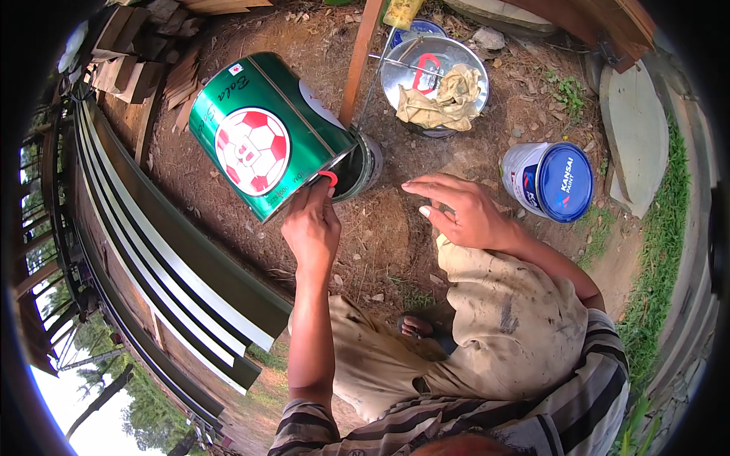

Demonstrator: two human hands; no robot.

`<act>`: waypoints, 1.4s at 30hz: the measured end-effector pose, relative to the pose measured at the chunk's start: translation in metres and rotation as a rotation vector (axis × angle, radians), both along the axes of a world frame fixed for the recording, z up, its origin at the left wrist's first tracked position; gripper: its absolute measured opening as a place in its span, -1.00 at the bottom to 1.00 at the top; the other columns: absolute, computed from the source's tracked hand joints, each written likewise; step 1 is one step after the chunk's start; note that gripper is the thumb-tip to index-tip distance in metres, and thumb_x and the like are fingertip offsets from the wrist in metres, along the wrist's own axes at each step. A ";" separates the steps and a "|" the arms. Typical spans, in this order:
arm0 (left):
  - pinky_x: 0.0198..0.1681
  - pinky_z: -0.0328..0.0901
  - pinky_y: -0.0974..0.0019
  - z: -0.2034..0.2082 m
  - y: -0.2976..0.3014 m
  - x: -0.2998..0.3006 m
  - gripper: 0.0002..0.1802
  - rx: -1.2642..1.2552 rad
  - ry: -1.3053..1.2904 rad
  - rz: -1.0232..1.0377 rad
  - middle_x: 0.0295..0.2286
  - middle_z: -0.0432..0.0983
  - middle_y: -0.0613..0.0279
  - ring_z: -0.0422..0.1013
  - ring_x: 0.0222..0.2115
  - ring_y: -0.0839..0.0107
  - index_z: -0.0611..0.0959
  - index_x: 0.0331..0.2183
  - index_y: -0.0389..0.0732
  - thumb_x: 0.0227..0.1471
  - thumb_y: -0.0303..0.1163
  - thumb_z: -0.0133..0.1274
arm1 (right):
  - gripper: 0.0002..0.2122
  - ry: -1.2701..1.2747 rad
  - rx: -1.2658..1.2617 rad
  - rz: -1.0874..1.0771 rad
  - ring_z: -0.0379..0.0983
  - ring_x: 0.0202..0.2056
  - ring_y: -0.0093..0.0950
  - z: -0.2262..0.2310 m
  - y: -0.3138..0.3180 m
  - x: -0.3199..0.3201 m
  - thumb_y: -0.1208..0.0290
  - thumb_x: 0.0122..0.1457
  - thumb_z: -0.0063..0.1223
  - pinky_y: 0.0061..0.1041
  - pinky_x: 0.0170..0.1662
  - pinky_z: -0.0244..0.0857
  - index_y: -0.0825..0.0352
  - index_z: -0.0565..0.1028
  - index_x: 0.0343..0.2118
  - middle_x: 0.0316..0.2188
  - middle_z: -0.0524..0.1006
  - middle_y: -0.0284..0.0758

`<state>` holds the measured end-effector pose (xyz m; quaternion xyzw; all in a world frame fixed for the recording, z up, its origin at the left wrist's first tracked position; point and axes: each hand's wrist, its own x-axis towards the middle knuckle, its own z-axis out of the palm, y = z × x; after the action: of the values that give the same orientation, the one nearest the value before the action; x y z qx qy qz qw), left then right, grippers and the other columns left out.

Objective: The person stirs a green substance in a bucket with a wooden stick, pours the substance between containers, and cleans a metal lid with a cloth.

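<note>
Tilting a large green rectangular metal tin [270,133] over a small dark round can [357,169] on the dirt ground [388,228].
Left hand [312,224] clamped on tin's lower corner, arm extended; right hand [460,209] hovering beside, fingers spread, empty.

The green tin [270,133] is covering most of the small can [363,166] behind it, so that can's contents are staying out of sight. A rag [445,95] is hiding part of the metal bowl [426,57]. The left hand [312,224] is masking the tin's lower corner, and its fingertips are disappearing behind the rim. The picture's dark rim is cutting off the stone slab [635,133] at right.
</note>
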<state>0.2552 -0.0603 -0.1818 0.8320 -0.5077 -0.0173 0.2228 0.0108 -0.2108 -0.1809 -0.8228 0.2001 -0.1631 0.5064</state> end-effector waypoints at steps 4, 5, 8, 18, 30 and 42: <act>-0.19 0.46 0.02 -0.006 0.001 -0.001 -0.82 -0.016 -0.036 -0.026 -0.24 0.67 0.03 0.58 -0.23 -0.04 0.74 -0.12 -0.11 0.23 -0.40 0.16 | -0.53 -0.062 -0.020 -0.074 0.60 -0.02 -0.11 -0.005 -0.006 0.011 0.58 0.16 0.17 -0.27 0.03 0.52 0.28 0.53 0.18 0.05 0.59 -0.08; -0.20 0.46 0.03 -0.008 0.001 -0.002 -0.82 -0.017 -0.051 -0.034 -0.23 0.67 0.03 0.58 -0.23 -0.04 0.75 -0.13 -0.11 0.23 -0.40 0.16 | -0.52 -0.072 -0.027 -0.100 0.60 -0.02 -0.10 -0.006 -0.009 0.015 0.58 0.16 0.17 -0.28 0.03 0.52 0.27 0.52 0.19 0.04 0.59 -0.08; -0.11 0.45 0.02 -0.011 0.001 -0.007 -0.82 -0.040 -0.090 -0.050 -0.21 0.68 0.04 0.58 -0.19 -0.03 0.77 -0.15 -0.10 0.22 -0.38 0.19 | -0.52 -0.073 0.228 -0.122 0.62 0.00 -0.34 -0.001 -0.023 0.039 0.36 0.31 0.19 -0.35 -0.06 0.56 0.32 0.43 0.28 0.13 0.56 -0.10; 0.24 0.26 -0.08 -0.019 0.043 -0.018 -0.13 0.066 0.366 0.021 0.03 0.56 -0.15 0.44 0.13 -0.01 0.63 0.06 -0.37 0.07 0.26 0.26 | -0.32 -0.128 0.387 -0.097 0.56 0.12 -0.17 -0.026 -0.028 0.100 -0.01 0.31 0.20 -0.25 0.17 0.50 0.35 0.34 0.35 0.23 0.47 0.01; 0.49 -0.11 -0.12 -0.022 0.040 -0.018 0.13 -0.596 1.316 0.296 0.44 -0.01 0.18 -0.02 0.43 0.20 -0.04 0.47 -0.02 0.19 0.57 -0.34 | -0.41 -0.158 0.490 -0.094 0.62 -0.08 -0.44 -0.026 -0.022 0.090 0.18 0.32 0.24 -0.42 -0.02 0.55 0.28 0.39 0.35 0.23 0.51 -0.13; 0.26 0.25 -0.07 0.002 0.029 0.012 0.04 -0.657 1.466 0.286 -0.18 0.68 -0.18 0.52 0.02 0.02 0.68 -0.12 -0.44 0.32 0.40 -0.48 | -0.46 -0.304 0.437 -0.029 0.60 0.03 -0.38 -0.025 -0.016 0.093 0.47 0.33 0.18 -0.37 0.09 0.56 0.10 0.38 0.37 0.34 0.38 -0.10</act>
<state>0.2677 -0.0314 -0.1794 0.5582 -0.1009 -0.3790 0.7312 0.1037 -0.2273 -0.2063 -0.6572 0.1640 -0.2449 0.6937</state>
